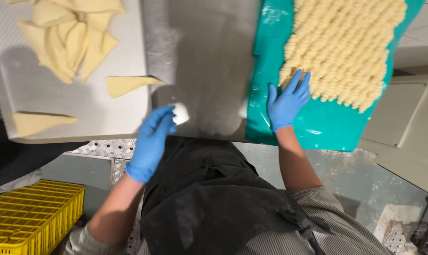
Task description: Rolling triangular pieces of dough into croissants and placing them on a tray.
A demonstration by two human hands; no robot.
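The left hand (151,141), in a blue glove, hovers at the near edge of the steel bench (209,71), its fingers (164,118) curled around a small white lump of dough (181,113) that sits just inside that edge. The right hand (287,101), also gloved in blue, lies flat with fingers spread and holds nothing; its palm rests on the teal sheet (270,61) and its fingertips (301,80) touch the near left corner of a dense block of rolled dough pieces (346,47). That block fills most of the sheet's far part, leaving a bare teal strip along the left side and along the near edge, which overhangs the bench front.

Between the two hands the bench is a broad bare steel band, dusted with flour. To the left lies a white textured board (81,104), its near edge level with the bench front. On it a heap of dough triangles (72,38) sits at the far side, with one loose triangle (126,85) near the board's right edge and another (36,123) near its near left corner, well apart. A yellow crate (29,212) stands on the floor below, at the left
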